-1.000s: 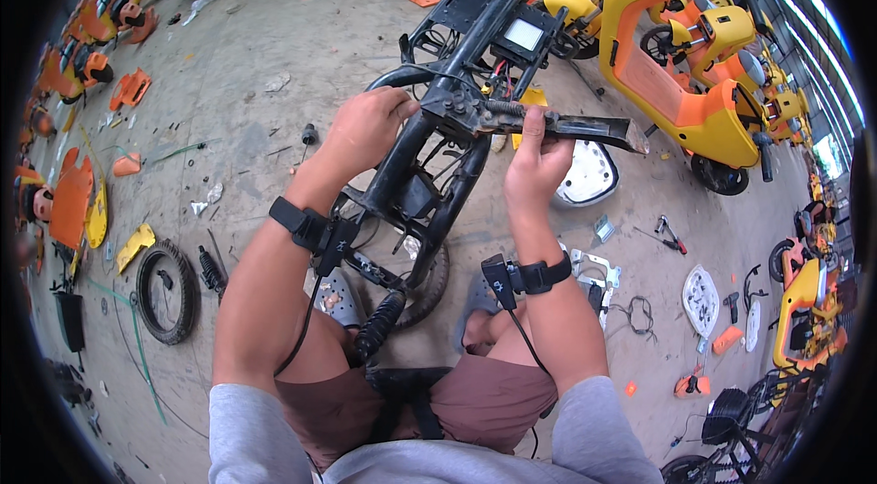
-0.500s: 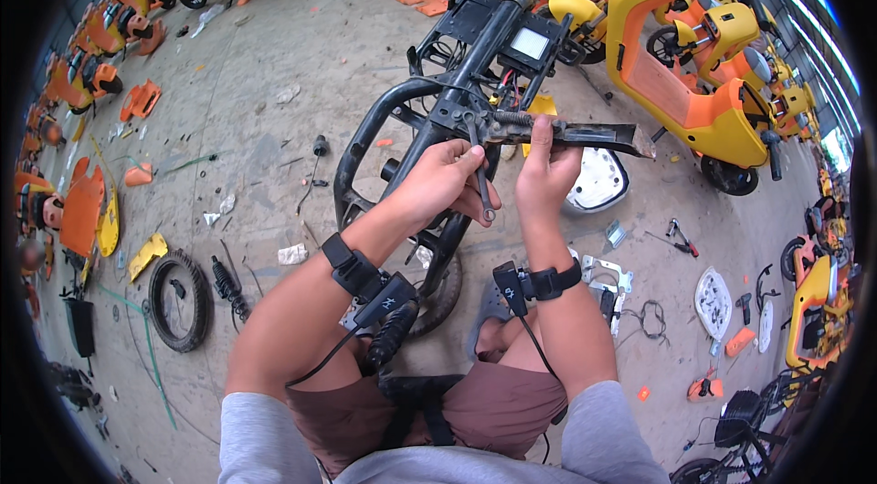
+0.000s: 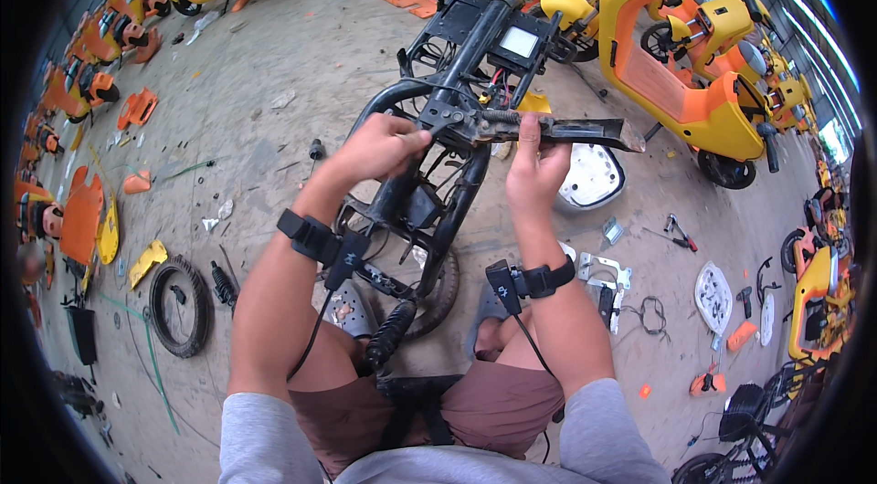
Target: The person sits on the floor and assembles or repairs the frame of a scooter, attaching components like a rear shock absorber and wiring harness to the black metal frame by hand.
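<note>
A stripped black scooter frame [image 3: 422, 201] lies on the floor in front of me. My left hand [image 3: 388, 148] is closed on a wrench [image 3: 440, 127], mostly hidden in my fingers; the far end of it reaches toward a bolt on the frame's bracket. My right hand [image 3: 537, 172] grips a black metal kickstand [image 3: 589, 131], thumb on top and fingers beneath. The kickstand sticks out to the right from the bracket, and a coil spring [image 3: 499, 117] runs along its inner end.
Yellow and orange scooters [image 3: 653, 36] stand at the back right. A white plastic shell [image 3: 592, 178] sits just right of the frame. On the left lie a loose tire [image 3: 179, 306] and a shock absorber [image 3: 222, 283]. Pliers with red handles [image 3: 678, 233] rest on the right floor.
My left hand has moved left, swinging the wrench from pointing down toward me to pointing left. My right hand keeps its hold on the kickstand.
</note>
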The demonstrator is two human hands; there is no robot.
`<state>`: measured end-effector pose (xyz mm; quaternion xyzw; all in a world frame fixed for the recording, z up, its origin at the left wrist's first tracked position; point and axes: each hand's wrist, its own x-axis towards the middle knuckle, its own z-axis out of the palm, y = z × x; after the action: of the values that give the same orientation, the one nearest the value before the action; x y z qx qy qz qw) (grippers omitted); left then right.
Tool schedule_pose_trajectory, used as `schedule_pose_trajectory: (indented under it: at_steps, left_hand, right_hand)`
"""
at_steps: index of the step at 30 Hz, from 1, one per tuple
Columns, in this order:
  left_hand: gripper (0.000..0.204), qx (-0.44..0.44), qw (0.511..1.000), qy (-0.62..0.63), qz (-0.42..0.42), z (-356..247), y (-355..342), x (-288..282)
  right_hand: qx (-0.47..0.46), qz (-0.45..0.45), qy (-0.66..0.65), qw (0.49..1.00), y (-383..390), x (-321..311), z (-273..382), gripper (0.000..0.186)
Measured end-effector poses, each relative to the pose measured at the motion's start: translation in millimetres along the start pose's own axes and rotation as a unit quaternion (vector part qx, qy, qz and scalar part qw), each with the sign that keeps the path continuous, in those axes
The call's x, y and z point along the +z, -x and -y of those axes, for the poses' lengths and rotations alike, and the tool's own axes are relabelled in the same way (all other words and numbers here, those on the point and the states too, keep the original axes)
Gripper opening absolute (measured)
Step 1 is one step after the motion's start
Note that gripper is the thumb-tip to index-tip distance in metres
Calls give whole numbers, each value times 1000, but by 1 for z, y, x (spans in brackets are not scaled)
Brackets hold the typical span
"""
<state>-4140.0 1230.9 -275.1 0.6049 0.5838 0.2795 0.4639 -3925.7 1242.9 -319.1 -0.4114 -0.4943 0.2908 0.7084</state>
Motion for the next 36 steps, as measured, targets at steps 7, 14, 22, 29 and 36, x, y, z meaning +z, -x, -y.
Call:
schedule_pose_trajectory:
  at_steps: [7,14,22,29,36]
  left_hand:
    - [41,81,978,-121,-148,10,-1,-12]
    - [30,93,932,346,-47,6,6,-17]
    - [17,2,938,335,89,-18,26,53]
    - [21,-69,922,366,103,-16,12,74]
    - [38,-63,886,441,129,-20,9,72]
  right_hand:
    - [5,6,5,1000,3,1,5,28]
    - [1,0,1,1000,1,1,3,26]
    - [5,-5,-1,1000,2,1,5,28]
    - [3,-1,-19,1000,2,2,5,27]
    - [-3,6,3,1000,3,2,8,26]
